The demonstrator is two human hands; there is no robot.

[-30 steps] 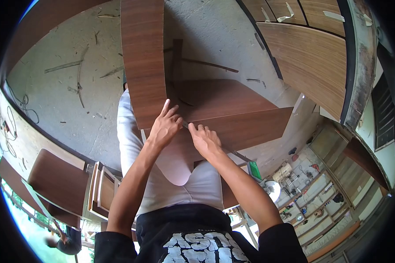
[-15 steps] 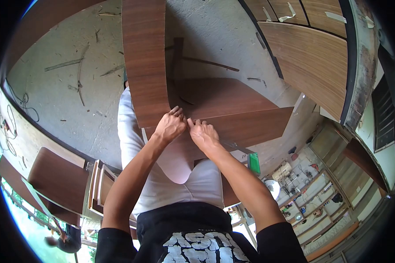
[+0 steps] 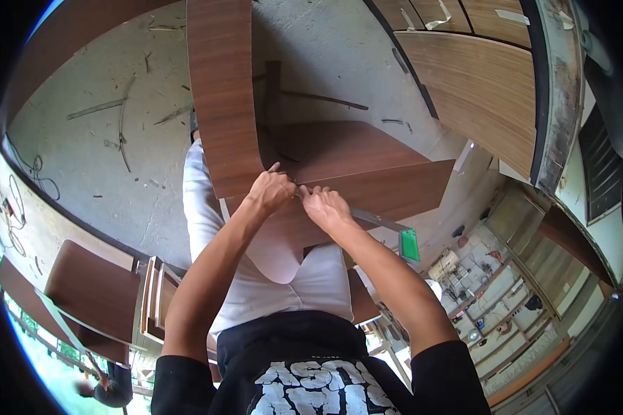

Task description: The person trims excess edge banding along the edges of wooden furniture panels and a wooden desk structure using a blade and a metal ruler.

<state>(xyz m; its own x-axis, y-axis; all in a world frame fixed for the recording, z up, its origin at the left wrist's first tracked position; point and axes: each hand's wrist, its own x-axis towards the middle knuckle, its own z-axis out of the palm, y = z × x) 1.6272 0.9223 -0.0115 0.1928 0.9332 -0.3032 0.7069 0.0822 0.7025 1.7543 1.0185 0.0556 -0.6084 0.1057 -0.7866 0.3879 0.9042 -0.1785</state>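
My left hand (image 3: 272, 189) is closed at the inner corner where brown wood-grain panels meet, one finger sticking up. What it pinches, if anything, is hidden. Close beside it, my right hand (image 3: 327, 205) curls its fingers over the edge of the low front panel (image 3: 401, 185). From beneath that hand a thin metal strip (image 3: 375, 219) runs right to a green block-like end (image 3: 409, 243); its grip is mostly covered. An upright curved panel (image 3: 221, 90) rises ahead of my left hand. Behind the front panel lies a flat brown panel (image 3: 346, 145).
Wood offcuts (image 3: 95, 109) litter the concrete floor (image 3: 152, 221). Large wood-grain boards (image 3: 477, 90) stand at right. At lower left are a brown rounded panel (image 3: 93, 283) and another person (image 3: 111, 391). A rack of tools (image 3: 491, 297) is at lower right.
The metal strip with its green end has swung up and out to the right, showing more of its length. My hands stay at the corner, with slight finger shifts. The view has moved slightly.
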